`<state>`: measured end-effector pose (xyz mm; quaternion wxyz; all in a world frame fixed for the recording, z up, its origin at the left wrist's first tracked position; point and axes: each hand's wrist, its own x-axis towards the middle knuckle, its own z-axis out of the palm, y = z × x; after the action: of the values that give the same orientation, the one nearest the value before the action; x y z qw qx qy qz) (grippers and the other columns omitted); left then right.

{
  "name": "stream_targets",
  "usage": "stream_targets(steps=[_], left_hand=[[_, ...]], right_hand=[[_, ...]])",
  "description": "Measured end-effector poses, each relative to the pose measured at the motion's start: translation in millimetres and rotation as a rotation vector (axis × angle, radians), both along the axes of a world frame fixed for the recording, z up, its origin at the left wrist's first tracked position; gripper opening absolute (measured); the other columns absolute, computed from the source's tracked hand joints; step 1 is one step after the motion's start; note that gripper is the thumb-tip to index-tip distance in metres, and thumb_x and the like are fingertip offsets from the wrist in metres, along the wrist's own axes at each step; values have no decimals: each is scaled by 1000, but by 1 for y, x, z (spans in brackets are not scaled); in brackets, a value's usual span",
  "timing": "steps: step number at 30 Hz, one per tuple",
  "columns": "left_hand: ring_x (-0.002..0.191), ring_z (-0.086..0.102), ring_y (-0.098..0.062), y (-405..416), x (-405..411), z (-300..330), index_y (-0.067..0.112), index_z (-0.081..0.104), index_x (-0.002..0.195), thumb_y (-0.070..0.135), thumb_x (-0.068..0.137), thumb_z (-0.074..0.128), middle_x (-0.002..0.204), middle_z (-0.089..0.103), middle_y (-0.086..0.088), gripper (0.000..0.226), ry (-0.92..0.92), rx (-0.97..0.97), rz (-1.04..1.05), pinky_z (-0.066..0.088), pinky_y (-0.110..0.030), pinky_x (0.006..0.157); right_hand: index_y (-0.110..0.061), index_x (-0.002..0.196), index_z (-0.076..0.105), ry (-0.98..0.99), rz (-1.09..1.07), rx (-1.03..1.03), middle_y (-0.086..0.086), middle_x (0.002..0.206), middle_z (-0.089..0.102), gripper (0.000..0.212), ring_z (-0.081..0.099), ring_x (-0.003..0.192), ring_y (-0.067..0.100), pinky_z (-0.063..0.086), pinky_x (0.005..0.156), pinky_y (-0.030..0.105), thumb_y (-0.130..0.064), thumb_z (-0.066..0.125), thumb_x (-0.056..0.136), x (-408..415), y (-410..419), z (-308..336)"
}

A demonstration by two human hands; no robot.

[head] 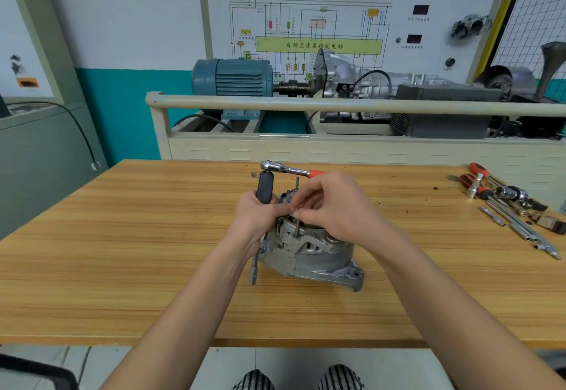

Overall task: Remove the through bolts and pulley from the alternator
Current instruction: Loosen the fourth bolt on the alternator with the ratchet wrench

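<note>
A grey metal alternator [312, 255] stands on the wooden table [122, 251] in the middle of the view. My left hand [258, 215] grips a black-handled nut driver [265, 186] held upright against the alternator's left side, its socket tip [253, 276] near the table. My right hand [333, 206] pinches a thin through bolt [297, 225] that stands upright out of the alternator's top. A second thin bolt [297, 183] sticks up just behind my fingers. The pulley is hidden.
A ratchet with a red handle [288, 170] lies on the table just behind the alternator. Several screwdrivers, sockets and extension bars [508, 206] lie at the table's right edge. A training bench with a blue motor [232, 77] stands beyond the table.
</note>
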<state>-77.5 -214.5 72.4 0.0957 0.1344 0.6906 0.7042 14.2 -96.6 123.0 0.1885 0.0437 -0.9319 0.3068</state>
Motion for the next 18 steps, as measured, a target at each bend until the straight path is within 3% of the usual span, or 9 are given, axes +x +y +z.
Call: stream_targets(steps=[3, 6, 10, 12, 16, 18], left_hand=[[48, 37, -12, 1, 4, 3, 15, 39, 64, -5, 73, 76, 56, 38, 1, 44, 9, -26, 37, 34, -20, 43], [51, 35, -14, 3, 9, 9, 14, 40, 65, -2, 75, 75, 58, 37, -1, 40, 74, -62, 62, 31, -25, 49], [40, 33, -9, 11, 21, 36, 9, 47, 76, 4, 82, 68, 52, 37, 2, 22, 133, -17, -2, 29, -20, 41], [40, 32, -8, 18, 26, 55, 11, 45, 74, 5, 85, 64, 52, 36, 3, 22, 147, 7, -56, 28, -19, 38], [40, 33, -8, 46, 31, 84, 15, 44, 75, 7, 87, 59, 52, 38, 5, 21, -31, 139, -241, 27, -17, 37], [39, 33, -7, 64, 30, 91, 17, 44, 72, 9, 88, 58, 50, 39, 6, 22, -113, 160, -309, 27, -16, 36]], right_hand=[[-29, 75, 68, 61, -25, -50, -13, 75, 67, 23, 64, 69, 0, 53, 65, 14, -9, 76, 78, 4, 5, 7], [-33, 69, 63, 113, -63, -134, -14, 73, 67, 29, 63, 68, -1, 51, 63, 13, -9, 78, 77, 12, 11, 9], [-24, 69, 67, 163, -195, -356, -4, 74, 69, 22, 69, 68, 16, 57, 67, 29, -7, 80, 75, 22, 35, 13], [-18, 71, 69, 191, -254, -470, 1, 71, 71, 19, 69, 63, 18, 58, 65, 29, -2, 79, 75, 29, 53, 16], [-15, 73, 68, 238, -407, -577, 6, 74, 69, 19, 67, 58, 9, 57, 60, 22, 2, 75, 77, 38, 94, 8], [-11, 75, 68, 207, -502, -604, 8, 75, 68, 15, 66, 61, 13, 58, 65, 26, 2, 74, 78, 36, 117, -7]])
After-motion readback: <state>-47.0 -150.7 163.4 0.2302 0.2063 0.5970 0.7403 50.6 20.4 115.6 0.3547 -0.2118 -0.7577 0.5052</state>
